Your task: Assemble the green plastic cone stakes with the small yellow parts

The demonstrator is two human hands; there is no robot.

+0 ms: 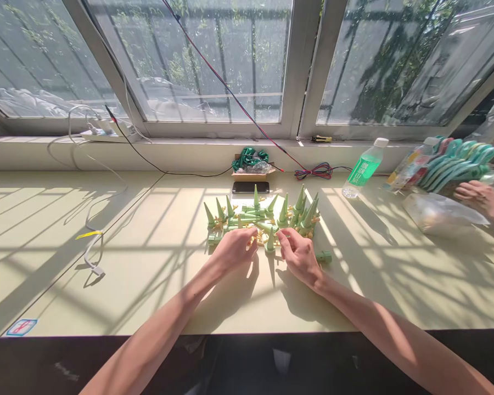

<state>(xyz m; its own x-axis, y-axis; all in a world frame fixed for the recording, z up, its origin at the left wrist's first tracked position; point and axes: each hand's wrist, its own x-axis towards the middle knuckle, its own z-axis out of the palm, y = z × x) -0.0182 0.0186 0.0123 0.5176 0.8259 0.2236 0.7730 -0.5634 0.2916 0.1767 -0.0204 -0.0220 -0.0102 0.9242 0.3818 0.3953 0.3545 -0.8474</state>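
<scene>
Several light-green cone-shaped pieces [269, 241] stand and lie in a cluster on the pale table, with small tan parts among them. At the near left of the cluster, my left hand [236, 248] is closed in a pinch, its fingertips beside a small tan part. My right hand [299, 253] is also closed, thumb and fingers pinched just right of the nearest upright cone. Whatever lies between the fingers of either hand is too small to make out. A short green cylinder [323, 257] rests beside my right wrist.
Behind the cluster are a dark phone [251, 187] and a small box of green material [251, 164]. To the right stand a tilted bottle [364, 169], a plastic bag [436, 214], and another person's hand [480, 196] by turquoise pieces [456, 159]. A white cable [94, 219] trails at left.
</scene>
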